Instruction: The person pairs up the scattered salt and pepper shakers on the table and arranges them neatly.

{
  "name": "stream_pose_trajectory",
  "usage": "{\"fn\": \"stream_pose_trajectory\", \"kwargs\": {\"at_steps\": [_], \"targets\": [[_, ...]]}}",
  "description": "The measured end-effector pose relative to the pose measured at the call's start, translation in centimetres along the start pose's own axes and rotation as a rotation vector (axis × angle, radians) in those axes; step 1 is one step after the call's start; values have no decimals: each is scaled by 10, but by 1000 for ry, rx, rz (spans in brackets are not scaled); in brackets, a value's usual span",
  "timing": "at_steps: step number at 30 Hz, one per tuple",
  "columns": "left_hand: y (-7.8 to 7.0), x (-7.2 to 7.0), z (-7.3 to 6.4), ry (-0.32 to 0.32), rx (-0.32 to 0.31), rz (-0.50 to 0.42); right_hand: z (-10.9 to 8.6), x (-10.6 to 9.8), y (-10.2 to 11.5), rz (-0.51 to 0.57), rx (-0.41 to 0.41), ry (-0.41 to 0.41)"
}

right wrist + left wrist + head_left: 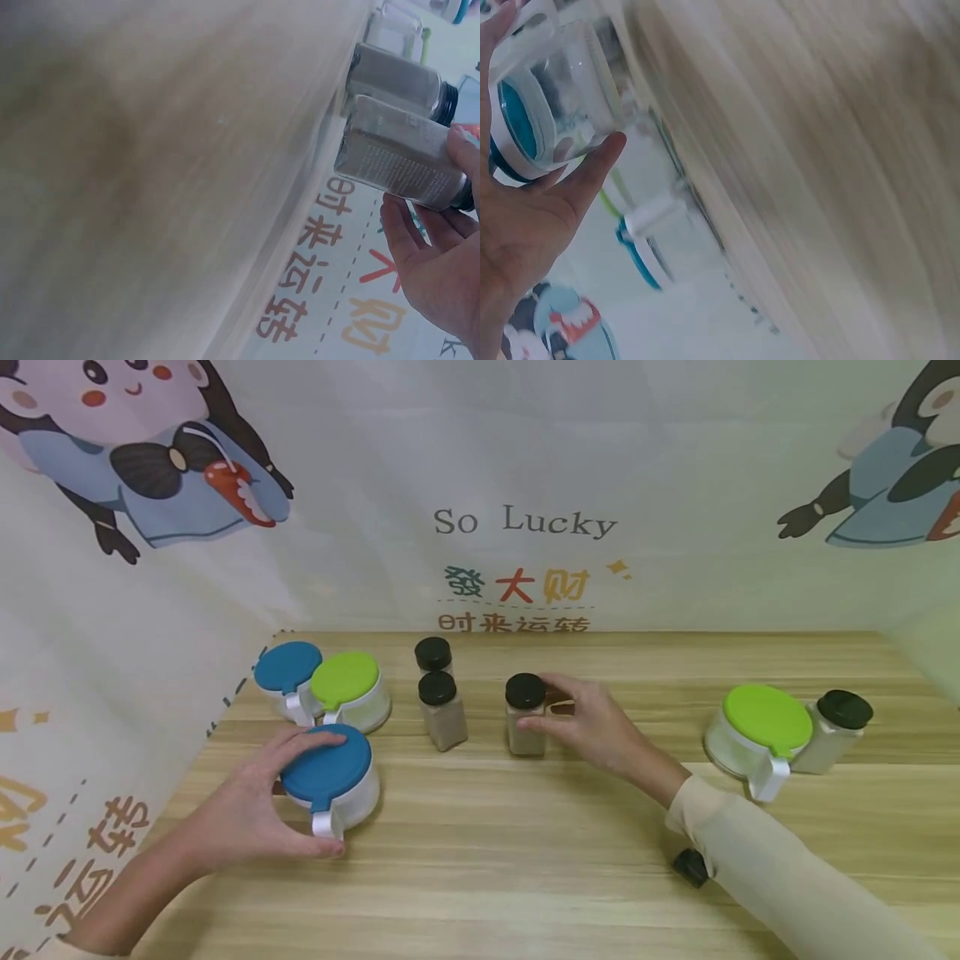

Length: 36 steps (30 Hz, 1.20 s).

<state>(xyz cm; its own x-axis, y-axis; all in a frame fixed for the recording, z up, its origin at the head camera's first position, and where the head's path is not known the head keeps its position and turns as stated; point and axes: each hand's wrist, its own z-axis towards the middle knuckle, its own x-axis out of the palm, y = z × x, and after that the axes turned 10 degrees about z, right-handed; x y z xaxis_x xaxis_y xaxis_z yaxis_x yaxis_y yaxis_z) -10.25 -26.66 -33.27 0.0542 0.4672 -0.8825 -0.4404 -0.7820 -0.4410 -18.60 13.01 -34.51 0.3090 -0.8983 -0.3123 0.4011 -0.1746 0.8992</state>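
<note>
My left hand [243,802] holds a clear seasoning jar [330,768] with a blue flip lid and white handle; its thumb lies by the handle and its fingers reach round the far side. The left wrist view shows the same jar [581,90] between thumb and fingers. Near the middle, my right hand [603,722] pinches a square spice bottle [527,735] with a black cap, upright. Seen from the right wrist, that bottle [397,154] has pale printed text and greyish contents. Two similar bottles stand to its left, the nearer bottle [444,718] partly covering the farther cap [433,653].
Behind the left hand stand another blue-lidded jar [288,668] and a green-lidded jar [347,685]. On the right, a second green-lidded jar [765,722] sits beside a black-capped bottle [832,735]. A small black object [690,867] lies by the right sleeve. A printed cloth [525,460] backs the wooden table [480,885].
</note>
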Motion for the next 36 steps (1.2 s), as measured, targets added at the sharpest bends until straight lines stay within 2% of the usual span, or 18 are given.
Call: {"fn": "stream_pose_trajectory", "kwargs": {"at_steps": [5, 8, 12, 17, 26, 31, 36], "targets": [[-13, 10, 5, -11, 39, 70, -10, 1, 6, 15, -2, 27], [-19, 16, 9, -9, 39, 48, -17, 0, 9, 5, -10, 26], [-28, 22, 14, 17, 32, 18, -22, -1, 11, -12, -33, 44], [-44, 30, 27, 50, 43, 46, -27, -2, 13, -22, -36, 41], [-69, 52, 50, 113, 80, 37, -34, -3, 13, 36, -28, 57], [-78, 62, 62, 95, 135, 40, -38, -3, 14, 29, -26, 55], [-83, 72, 70, 53, 154, 2, -42, -2, 12, 108, -12, 60]]}}
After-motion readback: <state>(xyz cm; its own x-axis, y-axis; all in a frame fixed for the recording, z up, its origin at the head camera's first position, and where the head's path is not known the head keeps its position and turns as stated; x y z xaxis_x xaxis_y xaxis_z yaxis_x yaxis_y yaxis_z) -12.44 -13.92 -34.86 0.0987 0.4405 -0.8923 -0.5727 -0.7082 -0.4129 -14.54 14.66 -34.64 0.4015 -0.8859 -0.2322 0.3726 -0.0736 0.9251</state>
